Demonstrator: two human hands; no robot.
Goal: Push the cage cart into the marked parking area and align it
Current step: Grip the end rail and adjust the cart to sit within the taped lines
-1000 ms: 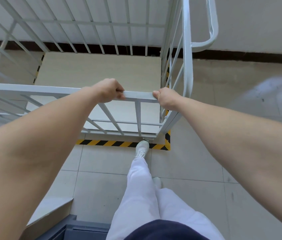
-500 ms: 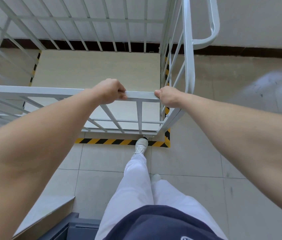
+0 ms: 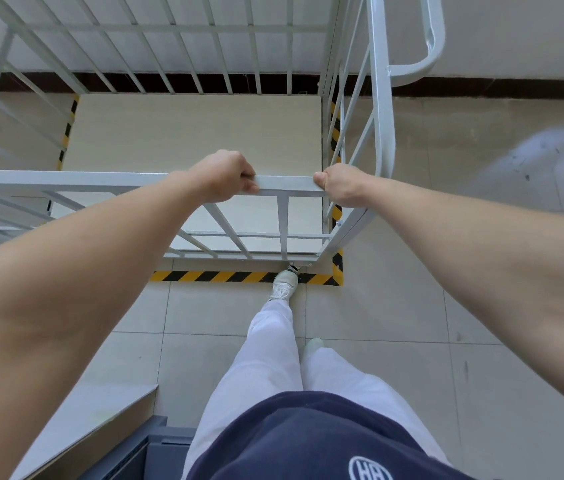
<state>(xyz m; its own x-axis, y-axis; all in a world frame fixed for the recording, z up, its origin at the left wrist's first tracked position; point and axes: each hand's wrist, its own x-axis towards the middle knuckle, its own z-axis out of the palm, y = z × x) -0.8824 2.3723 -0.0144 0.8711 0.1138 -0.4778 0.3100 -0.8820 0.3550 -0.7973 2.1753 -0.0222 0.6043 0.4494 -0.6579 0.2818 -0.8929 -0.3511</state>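
A white metal cage cart (image 3: pixel 66 178) with a pale board floor stands in front of me, close to the wall. My left hand (image 3: pixel 225 174) and my right hand (image 3: pixel 341 185) both grip its near top rail, the right one at the right corner. Yellow-and-black striped tape (image 3: pixel 239 277) marks the parking area on the tiled floor. The tape runs just outside the cart's near edge, and more strips show along its right and left sides. My white shoe (image 3: pixel 285 284) touches the near tape beside a cart wheel.
The wall with a dark skirting strip (image 3: pixel 481 90) runs right behind the cart. A curved handle (image 3: pixel 426 53) sticks out from the cart's right side. A grey box or cabinet corner (image 3: pixel 118 434) sits at my lower left. Tiled floor spreads to the right.
The cart and my view have shifted slightly; the tape on the left and right sides shows more evenly. My front foot has stepped up to the near tape. Both hands keep their grip.
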